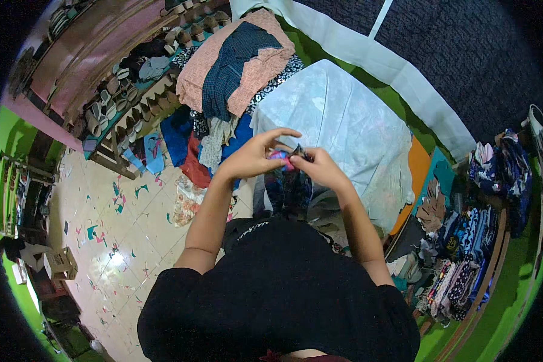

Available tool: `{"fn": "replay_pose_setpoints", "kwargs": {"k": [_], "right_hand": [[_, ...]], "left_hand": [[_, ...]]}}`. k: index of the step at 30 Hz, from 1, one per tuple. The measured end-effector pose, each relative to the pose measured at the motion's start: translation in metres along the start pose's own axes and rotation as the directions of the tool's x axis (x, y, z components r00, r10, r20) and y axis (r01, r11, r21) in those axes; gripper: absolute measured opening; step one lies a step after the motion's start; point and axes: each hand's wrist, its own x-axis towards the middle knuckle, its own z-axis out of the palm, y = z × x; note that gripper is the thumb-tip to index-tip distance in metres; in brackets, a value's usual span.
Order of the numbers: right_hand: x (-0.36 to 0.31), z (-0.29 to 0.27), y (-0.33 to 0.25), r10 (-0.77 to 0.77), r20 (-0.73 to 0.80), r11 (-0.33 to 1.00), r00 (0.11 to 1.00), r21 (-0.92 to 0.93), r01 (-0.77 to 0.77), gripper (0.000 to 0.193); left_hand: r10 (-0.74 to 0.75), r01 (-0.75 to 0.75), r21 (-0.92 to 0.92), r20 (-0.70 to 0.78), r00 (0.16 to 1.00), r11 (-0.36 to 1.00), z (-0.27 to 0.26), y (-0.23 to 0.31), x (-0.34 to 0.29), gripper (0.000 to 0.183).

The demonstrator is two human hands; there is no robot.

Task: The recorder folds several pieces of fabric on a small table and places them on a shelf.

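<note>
In front of my chest my two hands are close together over a small pink, blue and dark piece of cloth (279,157). My left hand (253,158) has its thumb against the cloth's left side, with the index finger stretched out above it. My right hand (324,168) pinches the right side, where a dark tip sticks up between the fingers. Below the hands hangs a dark patterned fabric (289,192); whether it is one piece with the cloth I cannot tell. Just beyond lies a large pale blue sheet (338,114) draped over a mound.
A peach cloth pile (193,66) carries a dark checked garment (226,66). Shoe racks (111,114) line the left wall. Fabric scraps litter the tiled floor (127,229). Folded clothes (458,283) fill a shelf at right, beside an orange board (411,175).
</note>
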Motion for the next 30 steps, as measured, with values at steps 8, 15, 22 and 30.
{"fn": "replay_pose_setpoints", "kwargs": {"k": [8, 15, 22, 30], "right_hand": [[0.036, -0.025, -0.031, -0.66, -0.345, 0.749, 0.668, -0.372, 0.548, 0.015], [0.048, -0.039, -0.063, -0.628, -0.566, 0.754, 0.534, -0.272, 0.597, 0.008], [0.046, -0.077, -0.044, -0.552, -0.754, 0.766, 0.357, -0.289, 0.574, 0.018], [0.041, -0.12, 0.01, -0.619, -0.704, 0.784, 0.348, -0.529, 0.325, 0.013]], "left_hand": [[0.232, 0.004, 0.412, -0.522, 0.821, 0.911, 0.0, -0.042, 0.005, 0.054], [0.092, 0.17, 0.466, -0.488, 0.868, 0.868, 0.027, -0.188, -0.007, 0.029], [0.067, 0.371, 0.27, -0.877, 0.476, 0.889, -0.025, -0.248, -0.045, 0.033], [0.359, 0.315, 0.9, -0.413, 0.837, 0.301, -0.097, -0.15, -0.066, 0.03]]}}
